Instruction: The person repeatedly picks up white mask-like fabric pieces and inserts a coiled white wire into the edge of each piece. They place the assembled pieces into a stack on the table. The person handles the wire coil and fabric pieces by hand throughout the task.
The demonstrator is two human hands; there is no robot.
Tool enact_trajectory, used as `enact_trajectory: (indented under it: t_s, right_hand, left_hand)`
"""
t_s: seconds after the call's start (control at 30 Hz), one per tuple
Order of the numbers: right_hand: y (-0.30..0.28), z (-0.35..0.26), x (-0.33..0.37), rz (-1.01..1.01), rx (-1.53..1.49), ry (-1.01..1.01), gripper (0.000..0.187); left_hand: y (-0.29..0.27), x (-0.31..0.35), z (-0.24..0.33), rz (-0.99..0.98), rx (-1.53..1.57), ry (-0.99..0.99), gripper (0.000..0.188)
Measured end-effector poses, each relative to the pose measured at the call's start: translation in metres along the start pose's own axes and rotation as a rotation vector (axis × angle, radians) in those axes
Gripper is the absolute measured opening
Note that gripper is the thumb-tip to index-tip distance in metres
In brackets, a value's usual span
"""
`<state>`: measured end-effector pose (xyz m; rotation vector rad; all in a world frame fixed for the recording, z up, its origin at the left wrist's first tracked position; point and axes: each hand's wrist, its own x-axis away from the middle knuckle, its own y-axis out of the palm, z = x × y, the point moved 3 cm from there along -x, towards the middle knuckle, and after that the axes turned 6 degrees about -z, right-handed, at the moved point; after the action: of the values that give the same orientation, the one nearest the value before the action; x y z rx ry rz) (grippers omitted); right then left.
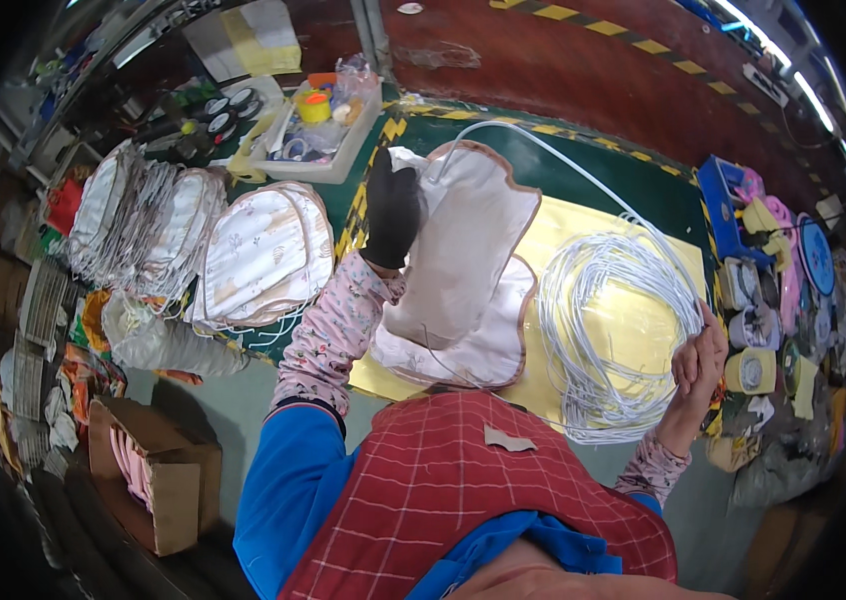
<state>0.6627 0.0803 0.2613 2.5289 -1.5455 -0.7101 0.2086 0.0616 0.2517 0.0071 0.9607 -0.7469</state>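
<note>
So the scalloped fabric pad (463, 230) sits left of centre on the counter (603, 163), partly propped over a second pad (493, 350) that overhangs the yellow sheet (565, 222) towards the near edge. My guess is it's light and floppy, grippy rather than slippery and hard to break, so I'd take it by the brown bound rim, since the middle would probably just fold. The gloved left hand (395, 212) seems to do exactly that, thumb and fingers pinched on the left rim near the far end. Long axis runs from the counter's near edge to its far edge, far end leaning a bit right. The white cord (633, 215) arcs from that far end over to the bare right hand (700, 355), fingers curled, apparently around the cord; can't see the fingertips properly. It looks springy, bendy but wanting to straighten, maybe a touch slick, so I'd hold it close to its end. Its coil (575, 310) lies flat towards the counter's right edge, loops roughly round, so no real long axis there.
</note>
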Motion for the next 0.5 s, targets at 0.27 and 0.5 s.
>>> enact_trajectory:
  t_s: [0.27, 0.5]
  right_hand:
    - [0.001, 0.010, -0.010, -0.203, -0.138, -0.012, 0.039]
    - [-0.016, 0.027, -0.015, -0.225, -0.173, -0.005, 0.042]
  left_hand:
    - [-0.028, -0.008, 0.015, -0.021, 0.328, -0.254, 0.019]
    - [-0.030, -0.003, -0.018, -0.404, 0.185, -0.205, 0.036]
